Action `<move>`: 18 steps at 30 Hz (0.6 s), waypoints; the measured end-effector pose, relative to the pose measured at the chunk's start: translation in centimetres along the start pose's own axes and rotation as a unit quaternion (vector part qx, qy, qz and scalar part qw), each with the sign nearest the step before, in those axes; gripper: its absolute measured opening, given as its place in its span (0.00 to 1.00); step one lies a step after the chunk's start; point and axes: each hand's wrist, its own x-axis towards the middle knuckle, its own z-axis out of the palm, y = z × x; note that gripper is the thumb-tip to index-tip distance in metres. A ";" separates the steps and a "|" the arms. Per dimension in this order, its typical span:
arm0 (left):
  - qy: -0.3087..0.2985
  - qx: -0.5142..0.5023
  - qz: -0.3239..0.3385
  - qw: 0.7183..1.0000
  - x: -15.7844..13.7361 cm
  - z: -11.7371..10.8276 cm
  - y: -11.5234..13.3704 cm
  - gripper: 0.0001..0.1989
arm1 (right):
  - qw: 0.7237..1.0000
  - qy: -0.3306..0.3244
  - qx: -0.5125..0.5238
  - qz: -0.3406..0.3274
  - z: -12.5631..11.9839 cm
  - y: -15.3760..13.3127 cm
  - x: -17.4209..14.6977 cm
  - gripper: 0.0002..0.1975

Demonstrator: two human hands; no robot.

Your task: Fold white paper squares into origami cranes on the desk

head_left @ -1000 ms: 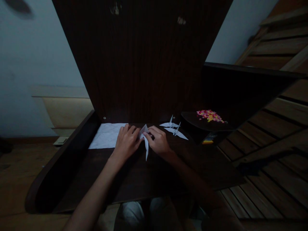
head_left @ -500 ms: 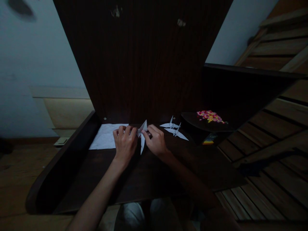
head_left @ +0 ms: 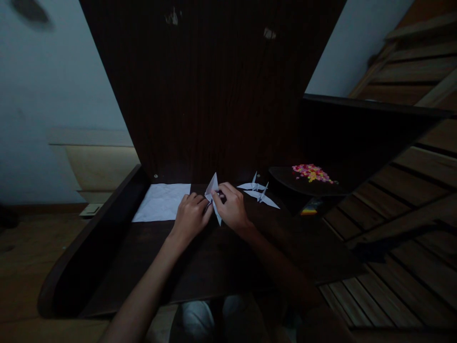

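A white folded paper crane (head_left: 212,185) is between my two hands, one point rising and another hanging down. My right hand (head_left: 230,205) pinches it from the right, thumb on the near face. On its left side, my left hand (head_left: 191,212) has its fingers curled at the crane's lower part; the fingertips are partly hidden. Two more paper cranes, a farther one (head_left: 252,186) and a nearer one (head_left: 262,196), rest on the dark desk (head_left: 150,262) to the right of my hands. White paper (head_left: 157,202) lies flat on the left.
A pile of small pink, red and yellow pieces (head_left: 312,173) sits on a corner shelf (head_left: 285,180) at the right. Beneath it is a small rainbow-coloured item (head_left: 309,210). The desk has a raised left side (head_left: 89,243) and a tall dark back panel (head_left: 217,95).
The crane has turned, its lower point swinging to the right. My left hand has shifted slightly right and down, uncovering more of the white paper. My right hand has stayed nearly in place.
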 end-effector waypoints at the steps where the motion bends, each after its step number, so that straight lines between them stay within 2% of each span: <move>1: -0.001 -0.039 -0.013 0.999 -0.1 0.1 0.0 0.09 | 1.000 -0.003 0.003 0.002 -0.1 0.1 0.0 0.06; 6: 0.048 -0.230 -0.113 0.965 -0.1 -0.4 0.6 0.06 | 1.000 -0.001 -0.001 0.003 -0.5 0.2 0.0 0.06; 10: 0.065 -0.300 -0.194 0.932 0.1 -0.6 0.6 0.10 | 0.999 0.009 0.017 0.026 -0.8 0.1 0.1 0.06; 15: 0.070 -0.354 -0.210 0.909 -0.1 0.0 0.1 0.10 | 0.992 0.014 0.104 0.067 -0.7 0.2 0.2 0.04; 18: 0.100 -0.363 -0.198 0.905 -0.2 0.0 0.3 0.10 | 0.980 0.018 0.168 0.107 -0.4 0.4 0.2 0.05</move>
